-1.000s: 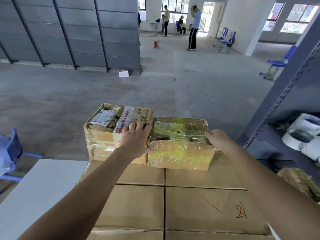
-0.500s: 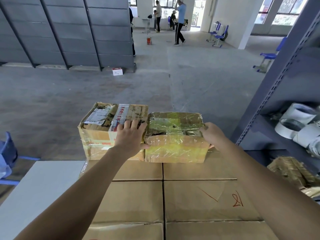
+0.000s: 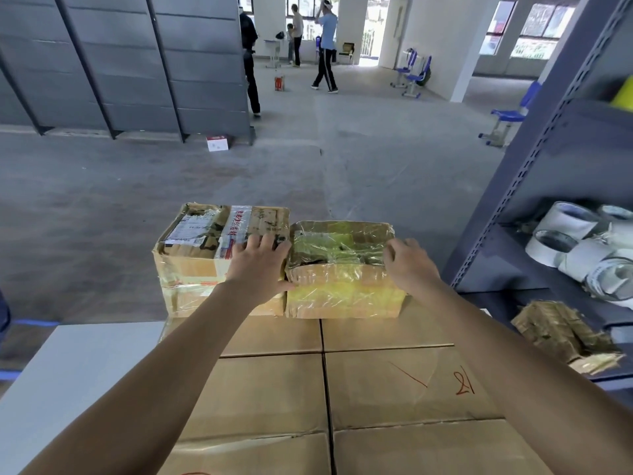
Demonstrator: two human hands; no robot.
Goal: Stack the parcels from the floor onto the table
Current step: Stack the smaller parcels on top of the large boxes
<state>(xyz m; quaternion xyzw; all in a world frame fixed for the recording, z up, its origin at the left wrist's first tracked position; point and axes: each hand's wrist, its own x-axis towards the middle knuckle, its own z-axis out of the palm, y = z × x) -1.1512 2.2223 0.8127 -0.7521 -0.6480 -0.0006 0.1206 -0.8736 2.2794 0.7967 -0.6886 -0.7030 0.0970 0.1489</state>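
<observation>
The pale grey tabletop (image 3: 68,371) showed bare only along its left edge. The rest was covered by a layer of large flat brown cardboard cartons (image 3: 274,389), butted edge to edge, one of them marked in red pen.

Along the far edge of that layer, two smaller parcels sat side by side and touching. The brown cardboard parcel with white shipping labels and printed tape (image 3: 198,255) was at the far left corner. The brown cardboard parcel wrapped in yellowish clear tape (image 3: 342,289) stood to its right, short of the far right corner.

The left hand (image 3: 260,269) lay flat on the right part of the labelled parcel's top, fingers (image 3: 255,243) straight and spread, with the thumb down by the seam between the two parcels. The right hand (image 3: 411,265) was at the taped parcel's top right edge with its fingers bent. I could not tell whether they gripped the parcel or only touched it.

This looked like a final squaring-up of the taped parcel against its neighbour. The main hazard was the drop beyond, since both parcels stood at the far edge with only floor past them. A forward shove, or an uneven push from one hand, could slide either parcel over. The glossy tape probably made the taped parcel slippery, so a loose hold might let it skid or twist out of line.
</observation>
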